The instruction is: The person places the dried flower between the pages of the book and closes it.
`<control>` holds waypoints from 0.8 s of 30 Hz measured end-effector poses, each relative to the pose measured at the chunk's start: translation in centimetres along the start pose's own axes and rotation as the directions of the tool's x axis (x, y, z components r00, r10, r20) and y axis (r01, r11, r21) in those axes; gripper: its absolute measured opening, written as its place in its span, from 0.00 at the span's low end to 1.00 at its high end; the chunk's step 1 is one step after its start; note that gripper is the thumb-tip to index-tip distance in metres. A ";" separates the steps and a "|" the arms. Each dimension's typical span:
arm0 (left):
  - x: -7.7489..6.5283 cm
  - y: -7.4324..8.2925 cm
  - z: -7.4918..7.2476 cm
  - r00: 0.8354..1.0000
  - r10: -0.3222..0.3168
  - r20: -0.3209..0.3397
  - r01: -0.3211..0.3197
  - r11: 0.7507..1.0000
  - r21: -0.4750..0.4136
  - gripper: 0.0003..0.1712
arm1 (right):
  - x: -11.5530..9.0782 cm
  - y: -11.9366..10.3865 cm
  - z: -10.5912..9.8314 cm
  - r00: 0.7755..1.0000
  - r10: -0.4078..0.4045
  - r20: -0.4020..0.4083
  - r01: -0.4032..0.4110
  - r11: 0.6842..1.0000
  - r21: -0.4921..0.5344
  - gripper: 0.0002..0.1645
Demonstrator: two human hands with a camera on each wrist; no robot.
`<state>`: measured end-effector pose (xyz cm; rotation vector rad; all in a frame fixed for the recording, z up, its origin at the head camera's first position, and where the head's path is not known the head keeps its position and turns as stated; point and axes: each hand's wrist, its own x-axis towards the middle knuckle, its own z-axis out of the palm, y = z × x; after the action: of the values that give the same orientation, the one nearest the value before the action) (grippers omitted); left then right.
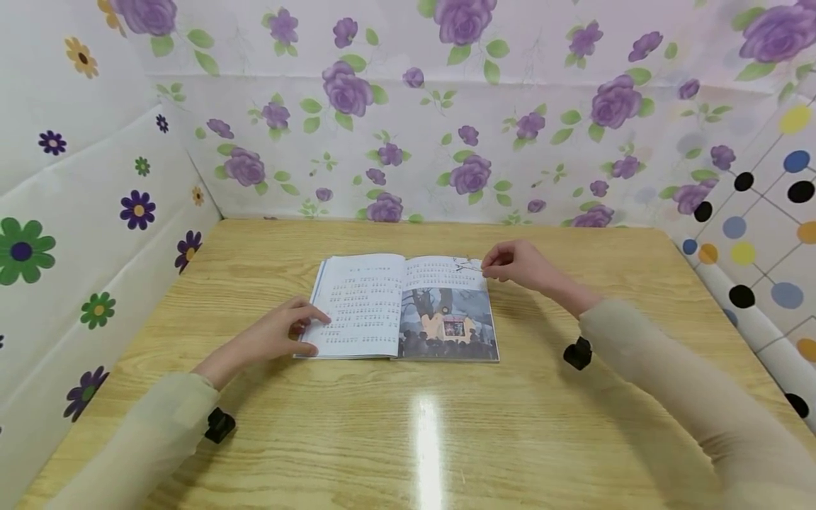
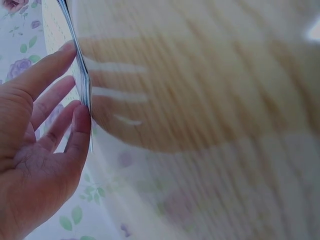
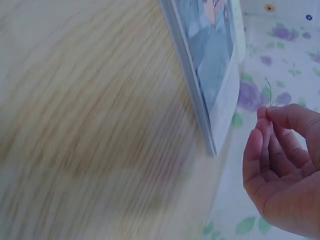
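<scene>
An open book (image 1: 363,304) lies on the wooden table, printed text on its left page and a dark crowd picture on its right page. My left hand (image 1: 283,331) rests at the book's left side, index finger reaching onto the page and thumb by the lower left corner. The left wrist view shows that hand's fingertips against the book's edge (image 2: 82,75). Beyond the upper right corner, my right hand (image 1: 519,265) pinches a thin, branching, twig-like sprig (image 1: 468,266) between thumb and fingertips. In the right wrist view the sprig (image 3: 270,92) sticks out from the pinch.
The wooden table (image 1: 357,432) extends around the book on all sides. A flowered sheet (image 1: 408,142) hangs behind it, with a flower-print wall (image 1: 115,248) on the left and a dotted wall (image 1: 758,262) on the right. Both wrists carry small black devices (image 1: 578,353).
</scene>
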<state>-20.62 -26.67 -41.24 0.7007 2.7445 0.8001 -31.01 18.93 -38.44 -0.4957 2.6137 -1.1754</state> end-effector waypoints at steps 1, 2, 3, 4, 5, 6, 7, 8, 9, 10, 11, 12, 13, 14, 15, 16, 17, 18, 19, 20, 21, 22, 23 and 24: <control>0.0 0.0 0.0 1.000 0.002 -0.006 -0.002 1.000 0.013 0.26 | 0.2 -0.3 0.4 1.000 0.006 0.007 -0.006 1.000 0.014 0.10; 0.0 0.0 0.0 1.000 0.007 -0.012 -0.006 1.000 0.027 0.26 | 0.4 -0.6 0.8 1.000 0.012 0.012 -0.012 1.000 0.028 0.11; 0.0 0.1 0.0 1.000 0.011 -0.017 -0.011 0.999 0.040 0.26 | 0.5 -0.9 1.2 1.000 0.021 0.017 -0.021 0.999 0.044 0.11; -0.1 0.1 0.0 1.000 0.015 -0.023 -0.014 0.999 0.051 0.26 | 0.7 -1.2 1.5 0.999 0.031 0.019 -0.032 0.998 0.058 0.11; -0.1 0.2 0.0 0.999 0.018 -0.027 -0.016 0.998 0.059 0.27 | 0.8 -1.5 1.9 0.999 0.039 0.022 -0.040 0.997 0.070 0.11; -0.1 0.2 0.1 0.999 0.021 -0.030 -0.019 0.998 0.061 0.26 | 0.9 -1.8 2.3 0.999 0.043 0.026 -0.044 0.996 0.077 0.12; -0.1 0.2 0.1 0.999 0.023 -0.030 -0.021 0.998 0.059 0.26 | 1.0 -2.0 2.7 0.999 0.040 0.029 -0.042 0.996 0.079 0.12; -0.1 0.2 0.1 0.999 0.024 -0.029 -0.022 0.998 0.054 0.27 | 1.1 -2.3 3.1 0.999 0.042 0.031 -0.044 0.995 0.087 0.12; 0.0 0.3 0.1 0.999 0.023 -0.028 -0.022 0.999 0.048 0.27 | 1.1 -2.5 3.4 0.999 0.041 0.035 -0.044 0.995 0.091 0.12; 0.0 0.3 0.2 0.999 0.021 -0.026 -0.020 0.999 0.041 0.27 | 1.1 -2.7 3.8 0.999 0.039 0.037 -0.042 0.995 0.091 0.12; 0.0 0.2 0.2 1.000 0.020 -0.024 -0.019 0.999 0.033 0.27 | 1.2 -2.9 4.1 0.998 0.039 0.041 -0.043 0.995 0.094 0.12; 0.0 0.2 0.3 1.000 0.017 -0.023 -0.017 0.999 0.028 0.27 | 1.3 -3.0 4.4 0.998 0.039 0.043 -0.043 0.994 0.100 0.12; 0.0 0.1 0.3 1.000 0.017 -0.023 -0.016 1.000 0.023 0.27 | 1.4 -3.2 4.7 0.998 0.043 0.044 -0.047 0.994 0.102 0.11; 0.0 0.1 0.3 1.000 0.016 -0.023 -0.015 1.000 0.021 0.27 | 1.5 -3.3 4.9 0.998 0.051 0.043 -0.055 0.993 0.103 0.11; 0.0 0.0 0.3 1.000 0.016 -0.024 -0.015 1.000 0.020 0.27 | 1.6 -3.4 5.1 0.998 0.055 0.043 -0.059 0.993 0.102 0.11; 0.0 0.0 0.3 1.000 0.017 -0.025 -0.016 1.000 0.018 0.27 | 1.7 -3.4 5.3 0.997 0.060 0.043 -0.064 0.993 0.102 0.11; 0.0 0.0 0.3 1.000 0.015 -0.025 -0.015 1.000 0.018 0.27 | 1.9 -3.4 5.5 0.997 0.064 0.045 -0.068 0.992 0.103 0.10; 0.0 0.0 0.3 1.000 0.013 -0.025 -0.012 1.000 0.019 0.27 | 2.0 -3.4 5.7 0.997 0.062 0.046 -0.067 0.993 0.099 0.10; 0.0 0.1 0.3 1.000 0.008 -0.025 -0.008 1.000 0.019 0.26 | 2.1 -3.4 5.9 0.997 0.060 0.048 -0.065 0.993 0.095 0.10; -0.1 0.1 0.2 1.000 0.005 -0.024 -0.004 1.000 0.018 0.26 | 2.2 -3.4 6.0 0.997 0.057 0.050 -0.062 0.994 0.091 0.10; -0.1 0.2 0.2 1.000 0.002 -0.025 -0.002 1.000 0.019 0.26 | 2.3 -3.4 6.2 0.997 0.058 0.053 -0.062 0.994 0.089 0.10; -0.1 0.2 0.1 1.000 -0.003 -0.024 0.003 1.000 0.017 0.26 | 2.4 -3.4 6.3 0.997 0.059 0.055 -0.064 0.994 0.089 0.10; 0.0 0.3 0.1 1.000 -0.010 -0.025 0.010 1.000 0.017 0.26 | 2.5 -3.3 6.5 0.997 0.059 0.058 -0.064 0.994 0.083 0.10; -0.1 0.4 0.1 1.000 -0.014 -0.026 0.014 1.000 0.017 0.26 | 2.5 -3.3 6.6 0.996 0.060 0.061 -0.065 0.995 0.076 0.10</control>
<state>-20.41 -26.38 -41.08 0.6783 2.7794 0.7887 -30.38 11.42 -40.42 -0.4235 2.5044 -1.2190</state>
